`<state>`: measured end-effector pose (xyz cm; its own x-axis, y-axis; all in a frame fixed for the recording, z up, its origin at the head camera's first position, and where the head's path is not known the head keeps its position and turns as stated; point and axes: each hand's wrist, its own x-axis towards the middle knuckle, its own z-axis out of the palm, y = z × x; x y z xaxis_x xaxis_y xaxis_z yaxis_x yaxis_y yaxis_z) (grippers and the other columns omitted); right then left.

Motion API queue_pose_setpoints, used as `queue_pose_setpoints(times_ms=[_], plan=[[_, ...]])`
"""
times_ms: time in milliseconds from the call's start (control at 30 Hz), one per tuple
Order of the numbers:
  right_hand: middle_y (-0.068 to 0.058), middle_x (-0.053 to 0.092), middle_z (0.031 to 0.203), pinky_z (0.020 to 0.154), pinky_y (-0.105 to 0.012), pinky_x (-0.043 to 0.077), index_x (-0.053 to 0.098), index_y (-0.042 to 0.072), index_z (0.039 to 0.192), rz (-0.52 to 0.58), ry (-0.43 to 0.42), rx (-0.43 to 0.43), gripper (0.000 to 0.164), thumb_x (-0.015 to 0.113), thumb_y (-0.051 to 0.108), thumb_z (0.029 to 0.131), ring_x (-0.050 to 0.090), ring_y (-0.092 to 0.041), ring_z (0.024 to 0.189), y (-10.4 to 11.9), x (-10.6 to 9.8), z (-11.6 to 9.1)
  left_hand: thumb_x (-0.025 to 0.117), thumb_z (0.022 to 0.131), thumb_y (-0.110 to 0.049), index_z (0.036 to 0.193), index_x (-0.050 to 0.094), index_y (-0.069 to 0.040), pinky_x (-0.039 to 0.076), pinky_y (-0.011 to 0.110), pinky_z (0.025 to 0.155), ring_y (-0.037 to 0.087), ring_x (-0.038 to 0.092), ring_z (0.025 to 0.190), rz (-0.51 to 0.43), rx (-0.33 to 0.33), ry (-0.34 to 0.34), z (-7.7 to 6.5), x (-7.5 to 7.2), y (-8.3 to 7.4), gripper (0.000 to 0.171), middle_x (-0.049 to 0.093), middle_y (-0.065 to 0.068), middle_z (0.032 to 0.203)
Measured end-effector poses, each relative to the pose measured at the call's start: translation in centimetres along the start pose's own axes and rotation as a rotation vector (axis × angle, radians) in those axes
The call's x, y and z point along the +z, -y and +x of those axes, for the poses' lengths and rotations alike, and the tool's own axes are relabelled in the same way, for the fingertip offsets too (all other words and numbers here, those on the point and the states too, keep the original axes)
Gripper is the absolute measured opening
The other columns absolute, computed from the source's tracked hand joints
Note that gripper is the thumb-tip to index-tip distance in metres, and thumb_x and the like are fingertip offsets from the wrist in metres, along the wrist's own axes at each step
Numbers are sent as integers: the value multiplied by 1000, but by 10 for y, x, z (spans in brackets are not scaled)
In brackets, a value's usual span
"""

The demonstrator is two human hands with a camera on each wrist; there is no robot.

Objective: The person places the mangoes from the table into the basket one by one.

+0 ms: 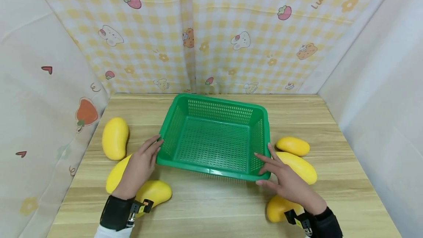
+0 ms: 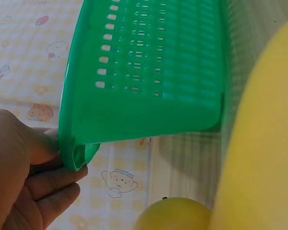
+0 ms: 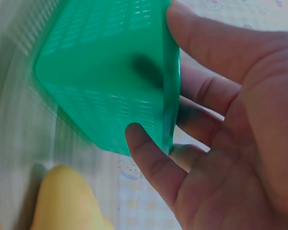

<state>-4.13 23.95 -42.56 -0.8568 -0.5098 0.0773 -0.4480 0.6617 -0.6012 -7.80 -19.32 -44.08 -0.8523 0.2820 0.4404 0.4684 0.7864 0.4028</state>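
Note:
A green plastic basket (image 1: 211, 172) with slotted walls sits slightly turned at the middle of the table, nothing inside it. My left hand (image 1: 141, 166) holds its left rim near the front corner; in the left wrist view the thumb is on one side of the rim and fingers lie beneath. At the front right corner, my right hand (image 1: 287, 181) grips the rim, some fingers reaching over into the basket and the thumb at the front edge. In the right wrist view one finger lies along the outer wall. A yellow mango (image 2: 264, 143) looms close to the left wrist.
Left of the basket lie three yellow mangoes, one upright mango (image 1: 115, 139) farthest back and two partly under the left arm. On the right are a small mango (image 1: 292, 146), a larger mango (image 1: 299, 167) and another mango (image 1: 281, 208) by the right wrist. A patterned curtain (image 1: 211, 47) hangs behind.

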Motion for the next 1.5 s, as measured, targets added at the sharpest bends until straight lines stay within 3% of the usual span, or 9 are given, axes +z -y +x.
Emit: queue_pose_setpoints(times_ms=[333,433,500,633,733,833,1133,1333,1500], plan=[[-1,42,146,107,-46,29,62,32,93,-3,85,-19,13,68,40,86,10,-36,143,-15,-13,4,64,90,-2,120,61,9,52,46,80,37,60,106,-3,-64,15,7,-2,1,32,58,22,121],[-6,39,148,106,-47,31,66,24,105,-32,50,-24,20,67,35,89,16,-36,142,-15,-18,5,62,93,-7,124,58,8,52,48,78,38,61,102,-5,-103,44,14,-5,1,34,59,23,118],[-11,43,144,102,-48,36,65,15,114,-70,-9,-11,28,67,30,90,30,-37,136,-14,-22,11,61,94,-10,126,56,8,53,48,73,37,63,95,-4,-126,54,19,-7,1,37,60,24,113],[-14,60,109,79,-43,52,58,-2,124,-171,-138,125,39,64,22,93,60,-30,97,-13,-28,29,63,93,-14,128,54,8,53,44,61,33,64,77,38,-163,65,30,-4,2,42,62,23,100],[-4,58,77,57,-29,48,55,-9,126,-216,-149,233,45,63,23,94,54,-17,64,-15,-30,42,64,93,-15,127,54,10,53,46,62,35,64,77,64,-204,85,32,2,1,43,63,24,100],[4,49,59,48,-25,36,54,-10,128,-226,-109,256,47,62,23,94,42,-11,50,-19,-28,48,63,94,-15,126,54,12,53,49,70,39,64,85,61,-241,106,32,6,-1,42,63,28,106],[7,43,50,44,-23,33,59,-9,117,-204,-90,211,37,64,18,93,39,-9,45,-24,-28,55,63,93,-13,123,56,13,53,48,73,39,65,92,31,-253,73,28,5,-5,40,63,29,110],[7,47,53,47,-23,39,56,-14,120,-201,-78,230,42,64,17,93,43,-7,47,-24,-28,52,65,91,-11,116,59,14,48,31,45,24,63,59,48,-239,60,19,4,-11,36,66,28,93],[7,49,57,50,-23,41,56,-15,119,-208,-81,213,42,65,15,92,45,-6,50,-22,-28,47,66,90,-8,116,59,14,38,25,39,15,54,50,33,-280,80,11,0,-20,35,66,23,83]])
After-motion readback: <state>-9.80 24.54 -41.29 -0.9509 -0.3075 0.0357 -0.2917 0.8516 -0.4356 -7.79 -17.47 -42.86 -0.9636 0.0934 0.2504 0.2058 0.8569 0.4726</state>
